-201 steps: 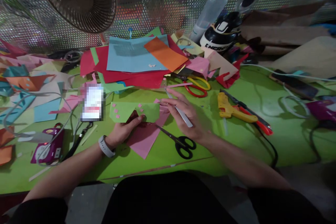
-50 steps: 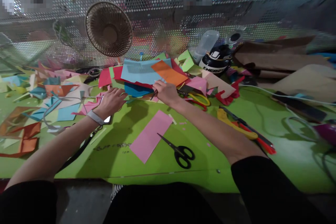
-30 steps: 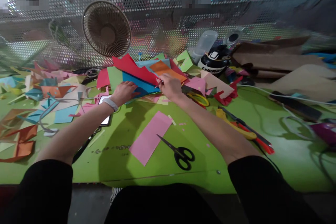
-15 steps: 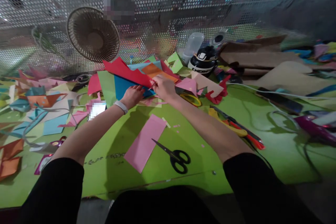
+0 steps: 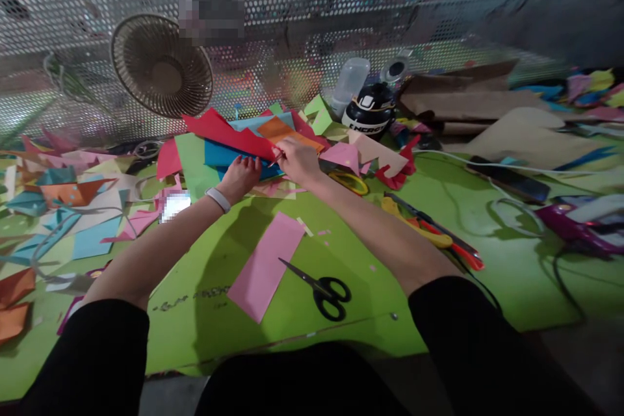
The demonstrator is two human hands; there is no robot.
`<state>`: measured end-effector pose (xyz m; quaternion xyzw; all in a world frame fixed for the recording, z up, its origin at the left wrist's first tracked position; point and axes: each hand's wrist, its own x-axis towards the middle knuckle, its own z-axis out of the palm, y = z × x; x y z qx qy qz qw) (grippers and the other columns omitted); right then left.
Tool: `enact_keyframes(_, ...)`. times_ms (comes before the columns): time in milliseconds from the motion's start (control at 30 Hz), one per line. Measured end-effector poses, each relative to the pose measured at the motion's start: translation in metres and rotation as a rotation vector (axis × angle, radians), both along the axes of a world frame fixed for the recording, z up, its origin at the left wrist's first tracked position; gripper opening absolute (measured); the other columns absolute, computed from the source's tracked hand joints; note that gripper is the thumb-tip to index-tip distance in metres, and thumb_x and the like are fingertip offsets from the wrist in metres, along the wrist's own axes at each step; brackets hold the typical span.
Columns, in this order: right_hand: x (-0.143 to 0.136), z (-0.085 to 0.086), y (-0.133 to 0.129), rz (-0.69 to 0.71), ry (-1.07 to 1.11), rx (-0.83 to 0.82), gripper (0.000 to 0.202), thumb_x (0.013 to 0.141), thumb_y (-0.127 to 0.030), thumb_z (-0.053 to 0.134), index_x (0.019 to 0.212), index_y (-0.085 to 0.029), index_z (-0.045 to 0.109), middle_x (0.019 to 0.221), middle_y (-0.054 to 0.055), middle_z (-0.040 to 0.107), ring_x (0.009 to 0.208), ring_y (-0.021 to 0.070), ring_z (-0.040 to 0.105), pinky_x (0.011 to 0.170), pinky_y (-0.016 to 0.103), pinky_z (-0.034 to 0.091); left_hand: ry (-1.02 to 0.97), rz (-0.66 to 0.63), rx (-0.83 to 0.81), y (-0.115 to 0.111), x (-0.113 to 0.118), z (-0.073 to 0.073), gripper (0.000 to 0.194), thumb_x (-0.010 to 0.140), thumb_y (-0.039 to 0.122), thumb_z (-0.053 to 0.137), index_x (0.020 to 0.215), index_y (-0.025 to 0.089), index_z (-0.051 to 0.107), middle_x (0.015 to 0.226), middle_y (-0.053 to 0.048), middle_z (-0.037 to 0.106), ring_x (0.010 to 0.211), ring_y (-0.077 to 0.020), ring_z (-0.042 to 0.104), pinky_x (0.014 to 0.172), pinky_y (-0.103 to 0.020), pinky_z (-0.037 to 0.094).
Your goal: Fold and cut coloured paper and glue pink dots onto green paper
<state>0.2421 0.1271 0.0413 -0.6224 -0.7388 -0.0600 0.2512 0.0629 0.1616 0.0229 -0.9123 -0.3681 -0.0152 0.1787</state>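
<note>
At the back of the green table, a stack of coloured paper holds both my hands. My left hand [image 5: 242, 177], with a white band on the wrist, lies fingers apart on the blue paper [image 5: 213, 154]. My right hand [image 5: 298, 161] pinches the corner of the red paper [image 5: 229, 133], which is lifted over the blue sheet. A thin dark bit shows at its fingertips, too small to name. Orange paper [image 5: 287, 132] and green paper [image 5: 191, 159] lie around and beneath. Nearer to me are a pink paper strip [image 5: 266, 266] and black-handled scissors [image 5: 324, 289].
A fan [image 5: 163, 68] stands before the perforated metal panel. Right of the paper are a black jar [image 5: 369, 110], a yellow tape ring [image 5: 348, 183], cutters [image 5: 429, 227], a dark phone [image 5: 509, 179] and a purple glue gun [image 5: 580, 224] with cables. Folded paper pieces [image 5: 73, 188] crowd the left.
The whole view has shifted slightly, so things appear a little further left. My right hand keeps its pinch on the red paper, and my left hand stays on the blue sheet.
</note>
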Motion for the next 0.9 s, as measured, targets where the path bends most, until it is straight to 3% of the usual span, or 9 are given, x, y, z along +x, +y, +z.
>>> enact_keyframes(133, 0.000, 0.000, 0.000, -0.006, -0.003, -0.003, 0.029, 0.100, -0.024, 0.042, 0.103, -0.017, 0.070, 0.106, 0.011, 0.070, 0.084, 0.0226, 0.058, 0.063, 0.031, 0.028, -0.013, 0.016, 0.005, 0.004, -0.008, 0.001, 0.032, 0.096, 0.005, 0.043, 0.118, 0.004, 0.067, 0.114, -0.026, 0.071, 0.113, -0.0330, 0.066, 0.099, -0.048, 0.044)
enact_keyframes(300, 0.000, 0.000, 0.000, -0.006, -0.006, -0.010, 0.029, 0.100, -0.022, 0.042, 0.103, -0.017, 0.070, 0.107, 0.011, 0.070, 0.086, 0.0228, 0.058, 0.063, 0.032, 0.028, 0.000, 0.020, -0.046, 0.010, -0.016, 0.006, 0.027, 0.091, 0.004, 0.046, 0.098, 0.004, 0.072, 0.091, -0.023, 0.074, 0.092, -0.0312, 0.071, 0.080, -0.041, 0.048)
enact_keyframes(600, 0.000, -0.001, 0.000, -0.005, -0.005, -0.020, 0.032, 0.100, -0.025, 0.041, 0.104, -0.016, 0.071, 0.104, 0.012, 0.070, 0.083, 0.0232, 0.059, 0.063, 0.031, 0.030, -0.075, 0.036, -0.102, 0.015, -0.022, 0.023, 0.026, 0.094, 0.017, 0.049, 0.093, 0.012, 0.074, 0.081, -0.017, 0.074, 0.081, -0.0303, 0.070, 0.073, -0.039, 0.048)
enact_keyframes(733, -0.001, -0.002, 0.000, 0.008, -0.002, -0.019, 0.033, 0.100, -0.023, 0.039, 0.107, -0.016, 0.071, 0.106, 0.012, 0.070, 0.086, 0.0233, 0.060, 0.066, 0.031, 0.033, -0.104, 0.064, -0.091, 0.021, -0.030, 0.034, 0.026, 0.094, 0.033, 0.058, 0.083, 0.015, 0.073, 0.079, -0.012, 0.074, 0.076, -0.0256, 0.069, 0.067, -0.033, 0.045)
enact_keyframes(900, 0.000, -0.005, 0.002, -0.011, 0.001, -0.029, 0.035, 0.099, -0.017, 0.038, 0.109, -0.014, 0.071, 0.109, 0.013, 0.069, 0.090, 0.0238, 0.060, 0.069, 0.032, 0.036, -0.114, 0.009, -0.062, 0.016, -0.042, 0.056, 0.032, 0.100, 0.038, 0.050, 0.091, 0.016, 0.072, 0.090, -0.008, 0.076, 0.080, -0.0208, 0.068, 0.066, -0.029, 0.045)
